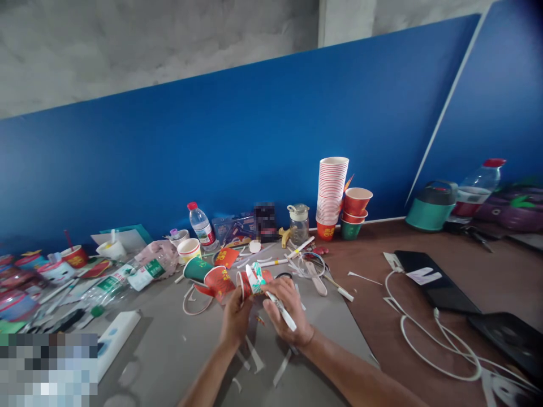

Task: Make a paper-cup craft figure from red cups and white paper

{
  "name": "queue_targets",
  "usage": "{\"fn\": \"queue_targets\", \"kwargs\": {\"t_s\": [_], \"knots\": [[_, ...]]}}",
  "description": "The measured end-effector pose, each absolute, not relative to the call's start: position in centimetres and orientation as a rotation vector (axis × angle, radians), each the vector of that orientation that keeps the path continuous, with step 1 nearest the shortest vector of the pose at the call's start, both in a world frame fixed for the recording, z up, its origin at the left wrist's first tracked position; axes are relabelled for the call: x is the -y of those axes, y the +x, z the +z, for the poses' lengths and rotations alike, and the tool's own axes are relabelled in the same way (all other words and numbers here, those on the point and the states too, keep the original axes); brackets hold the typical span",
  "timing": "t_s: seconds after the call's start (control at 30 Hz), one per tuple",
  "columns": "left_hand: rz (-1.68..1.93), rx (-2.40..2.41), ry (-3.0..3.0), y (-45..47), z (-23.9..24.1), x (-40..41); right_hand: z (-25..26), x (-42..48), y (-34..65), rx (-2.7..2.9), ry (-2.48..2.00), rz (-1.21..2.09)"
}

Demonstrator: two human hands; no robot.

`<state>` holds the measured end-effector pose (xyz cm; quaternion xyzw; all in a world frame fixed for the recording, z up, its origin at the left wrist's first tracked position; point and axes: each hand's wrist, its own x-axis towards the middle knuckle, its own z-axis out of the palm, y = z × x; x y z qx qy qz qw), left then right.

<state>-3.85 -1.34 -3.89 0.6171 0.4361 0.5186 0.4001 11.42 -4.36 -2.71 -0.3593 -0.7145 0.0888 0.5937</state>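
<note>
My left hand (236, 317) grips a cut red paper cup piece (250, 282) with white and green strips, held just above the grey mat (178, 350). My right hand (285, 308) touches the same piece with its fingertips and has a white pen-like tool (281, 311) clamped in its closed fingers. A green cup (197, 269) and a red cup (219, 281) lie on their sides just left of my hands. White paper strips (254, 356) lie on the mat under my wrists.
A tall stack of red-and-white paper cups (331, 195) and three nested cups (355, 212) stand by the blue wall. Water bottle (202, 226), glass jar (299, 223), scissors (316, 271). White cable (428, 339) and dark tablets (432, 282) at right. Clutter fills the left.
</note>
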Motion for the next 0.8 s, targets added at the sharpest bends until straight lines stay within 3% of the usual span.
{"fn": "queue_targets", "kwargs": {"t_s": [0.8], "knots": [[1.311,-1.137,1.586,-3.69,-3.89,1.51,-2.71,4.33,11.56,1.717,-0.834,0.158]]}}
